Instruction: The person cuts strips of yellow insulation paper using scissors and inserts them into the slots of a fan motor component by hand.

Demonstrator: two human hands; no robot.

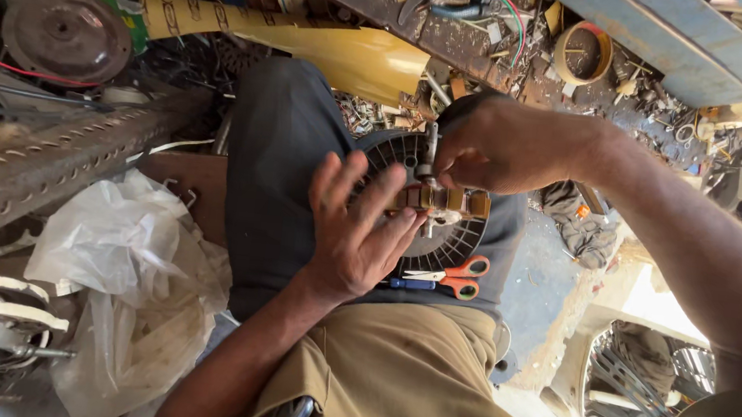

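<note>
A small motor core with copper windings and a metal shaft [441, 198] rests over a round grey slotted fan housing [449, 243] on my lap. My left hand [353, 225] has its fingers spread and its fingertips press against the left end of the motor core. My right hand [495, 143] comes in from the right with fingers pinched on the top of the shaft. Orange-handled scissors [460, 276] lie on my dark trouser leg [280, 163] just below the housing.
A crumpled clear plastic bag [126, 257] lies at the left beside a perforated metal angle bar [40, 163]. A yellow fan blade [314, 44] and a rusty disc [66, 32] sit beyond my knee. The cluttered workbench [530, 61] holds pliers, tape and scraps.
</note>
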